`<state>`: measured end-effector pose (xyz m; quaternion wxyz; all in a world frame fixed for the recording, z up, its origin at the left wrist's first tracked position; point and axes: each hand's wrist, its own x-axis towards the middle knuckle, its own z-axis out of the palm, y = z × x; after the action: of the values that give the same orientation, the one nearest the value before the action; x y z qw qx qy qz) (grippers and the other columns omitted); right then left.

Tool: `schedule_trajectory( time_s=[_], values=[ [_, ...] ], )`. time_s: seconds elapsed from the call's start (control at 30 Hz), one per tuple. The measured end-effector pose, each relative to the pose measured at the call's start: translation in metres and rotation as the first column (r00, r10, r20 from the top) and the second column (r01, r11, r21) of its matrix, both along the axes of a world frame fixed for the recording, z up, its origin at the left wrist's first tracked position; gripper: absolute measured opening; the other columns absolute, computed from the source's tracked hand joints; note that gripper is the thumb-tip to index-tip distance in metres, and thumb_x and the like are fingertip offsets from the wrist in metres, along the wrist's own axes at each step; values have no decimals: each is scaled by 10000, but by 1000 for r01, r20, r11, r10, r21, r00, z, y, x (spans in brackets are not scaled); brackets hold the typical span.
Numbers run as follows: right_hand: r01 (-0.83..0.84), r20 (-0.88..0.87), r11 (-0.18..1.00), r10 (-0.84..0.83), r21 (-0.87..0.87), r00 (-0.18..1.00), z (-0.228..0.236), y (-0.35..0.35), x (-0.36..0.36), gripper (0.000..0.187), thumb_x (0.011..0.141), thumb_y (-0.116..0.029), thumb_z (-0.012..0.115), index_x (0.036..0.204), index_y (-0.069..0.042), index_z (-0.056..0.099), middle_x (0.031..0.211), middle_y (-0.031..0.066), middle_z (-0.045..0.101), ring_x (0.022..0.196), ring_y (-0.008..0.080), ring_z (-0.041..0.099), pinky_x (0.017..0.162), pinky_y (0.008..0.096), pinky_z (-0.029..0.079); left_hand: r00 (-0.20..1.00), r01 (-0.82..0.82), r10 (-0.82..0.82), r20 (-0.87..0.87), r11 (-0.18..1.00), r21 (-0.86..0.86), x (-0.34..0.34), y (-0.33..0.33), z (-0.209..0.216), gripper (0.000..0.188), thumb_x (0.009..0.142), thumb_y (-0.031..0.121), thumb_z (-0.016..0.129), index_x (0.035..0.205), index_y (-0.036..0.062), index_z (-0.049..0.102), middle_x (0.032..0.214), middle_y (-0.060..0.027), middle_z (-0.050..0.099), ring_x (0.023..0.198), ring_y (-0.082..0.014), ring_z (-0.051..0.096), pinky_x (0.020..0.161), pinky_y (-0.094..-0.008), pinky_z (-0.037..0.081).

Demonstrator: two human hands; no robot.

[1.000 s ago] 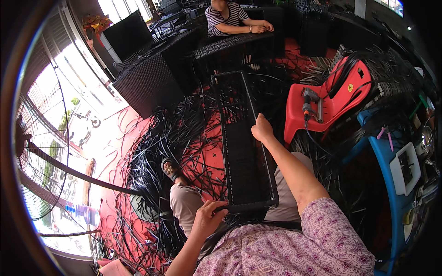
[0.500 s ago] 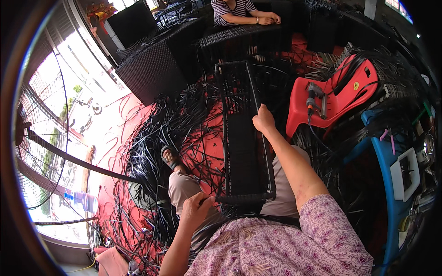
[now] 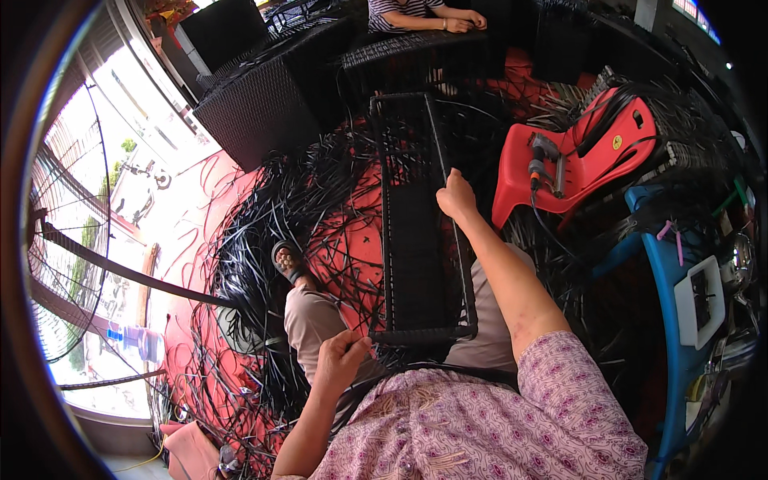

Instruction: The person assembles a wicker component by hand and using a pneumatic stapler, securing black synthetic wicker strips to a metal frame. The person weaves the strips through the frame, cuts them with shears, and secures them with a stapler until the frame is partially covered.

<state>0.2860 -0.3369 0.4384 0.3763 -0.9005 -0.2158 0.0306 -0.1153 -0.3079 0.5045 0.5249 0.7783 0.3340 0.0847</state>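
Fingers (image 3: 352,349) of the left hand (image 3: 340,360) curl shut around the near corner of the long black woven frame (image 3: 416,232), which lies across the person's lap. Farther up, the right hand (image 3: 458,197) closes its fingers on the frame's right rail. Loose black strips (image 3: 264,216) cover the red floor (image 3: 352,240); a red plastic chair (image 3: 584,156) stands just beside the frame.

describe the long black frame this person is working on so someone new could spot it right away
Start at the red plastic chair lying on the red floor; just left lies the long black frame, across the person's lap. Both hands grip it, and unlike the loose black strips around, it is a rigid woven rectangle.
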Motion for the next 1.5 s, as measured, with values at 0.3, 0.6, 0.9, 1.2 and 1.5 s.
schedule_trajectory(
  time_s=[0.3, 0.6, 0.9, 1.2, 1.5],
  values=[
    [-2, -24, 1000, 2, 9, 1000, 0, 2, 1, 415, 845, -27, 492, 1247, 76, 471, 1139, 289, 630, 1060, 428, 623, 896, 473, 516, 998, -52, 53, -18, 998, 25, 2, -4, 6, 237, 892, 192, 671, 777, -14, 644, 572, 26, 483, 548, -52, 417, 484, -272, 336],
    [17, -1, 1000, -16, 23, 1000, -2, 7, -3, 410, 832, -40, 507, 1226, 70, 479, 1138, 278, 629, 1055, 425, 623, 913, 472, 509, 998, -46, 48, -34, 997, 65, 3, 1, 6, 247, 887, 204, 656, 781, -19, 645, 578, -15, 544, 543, -83, 474, 504, -283, 376],
    [0, 7, 1000, 0, 25, 1000, -3, 6, -4, 434, 829, -24, 497, 1249, 80, 465, 1151, 300, 616, 1066, 425, 617, 917, 460, 512, 998, -63, 63, -22, 998, -1, 1, 6, -3, 281, 893, 218, 647, 730, -9, 617, 565, -15, 541, 526, -84, 459, 487, -290, 356],
    [2, 9, 1000, -2, 22, 1000, -3, 9, 0, 442, 822, -21, 506, 1248, 87, 461, 1125, 301, 627, 1046, 427, 627, 911, 461, 518, 999, -45, 46, 11, 999, -10, -2, 10, -7, 292, 894, 234, 666, 722, 3, 616, 563, 9, 530, 530, -68, 442, 484, -279, 349],
    [7, 10, 1000, -7, 24, 1000, -5, 9, 1, 430, 816, -29, 511, 1228, 86, 469, 1109, 297, 633, 1037, 426, 631, 903, 465, 520, 999, -51, 50, -10, 997, -62, 2, 8, 1, 288, 900, 236, 672, 713, 23, 622, 556, 46, 511, 521, -33, 410, 470, -252, 313]
  ],
)
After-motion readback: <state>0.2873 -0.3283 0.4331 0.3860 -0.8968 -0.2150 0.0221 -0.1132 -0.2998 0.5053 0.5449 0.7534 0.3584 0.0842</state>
